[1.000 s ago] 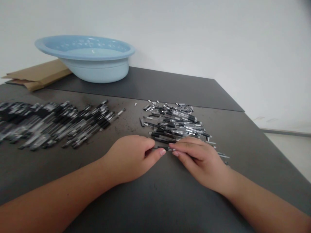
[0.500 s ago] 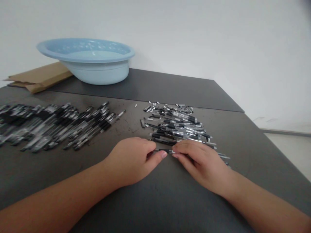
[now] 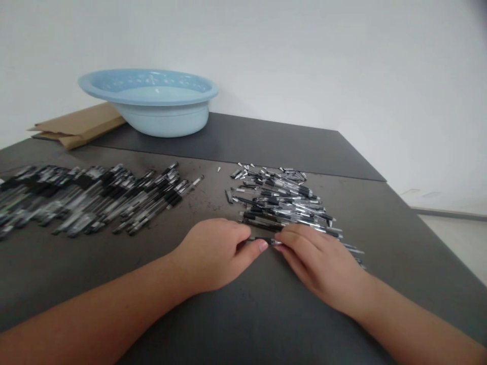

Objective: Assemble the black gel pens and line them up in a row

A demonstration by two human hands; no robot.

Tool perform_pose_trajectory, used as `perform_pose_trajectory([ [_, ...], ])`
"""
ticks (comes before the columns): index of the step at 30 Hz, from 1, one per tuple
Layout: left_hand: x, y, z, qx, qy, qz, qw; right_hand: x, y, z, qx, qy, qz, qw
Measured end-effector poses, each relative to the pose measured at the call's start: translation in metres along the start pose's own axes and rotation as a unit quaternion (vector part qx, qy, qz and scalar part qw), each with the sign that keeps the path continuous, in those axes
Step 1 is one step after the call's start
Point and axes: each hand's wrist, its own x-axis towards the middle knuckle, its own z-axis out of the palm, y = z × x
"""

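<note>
A pen point(image 3: 262, 240) with a dark grip lies level between my two hands, low over the table. My left hand point(image 3: 216, 253) is closed round its left part, thumb stretched along the barrel. At the pen's silvery right end, my right hand point(image 3: 315, 258) pinches with thumb and fingertips. Whether the tip is on or apart is hidden by those fingers. Just behind my hands lies a loose pile of pens and pen parts point(image 3: 289, 203), with small cone-shaped tips point(image 3: 245, 166) at its far edge.
Many clear-barrelled pens with black grips point(image 3: 114, 190) lie slanted in a wide row at the left. A light blue basin point(image 3: 163, 119) stands at the back, beside a brown paper bag point(image 3: 81, 124). The dark table point(image 3: 236, 319) meets a white wall behind.
The whole view has shifted slightly, so everything sits a little lower and further right. Both hands keep their hold on the pen, with hardly any change between them.
</note>
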Motion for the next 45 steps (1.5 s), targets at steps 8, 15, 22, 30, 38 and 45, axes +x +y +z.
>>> perform_pose_trajectory([
  [8, -0.002, 0.000, 0.000, 0.002, 0.018, 0.027, 0.999, -0.004, 0.005, -0.006, -0.082, -0.017, -0.084, 0.993],
  [15, -0.004, -0.002, 0.001, -0.011, 0.034, 0.032, 0.999, -0.005, 0.000, -0.011, -0.099, 0.015, -0.105, 0.989],
  [22, -0.005, -0.003, 0.002, -0.022, 0.045, 0.038, 0.998, -0.006, -0.001, -0.011, -0.096, 0.021, -0.091, 0.991],
  [30, -0.004, -0.001, 0.005, -0.030, 0.061, 0.043, 0.997, 0.003, -0.007, -0.003, -0.062, 0.036, -0.054, 0.996],
  [38, -0.006, -0.002, 0.005, -0.034, 0.063, 0.023, 0.997, 0.007, -0.009, 0.002, -0.018, 0.005, 0.022, 1.000],
  [45, -0.006, -0.002, 0.004, -0.060, 0.071, 0.023, 0.995, 0.002, -0.003, 0.008, -0.004, 0.045, -0.003, 0.999],
])
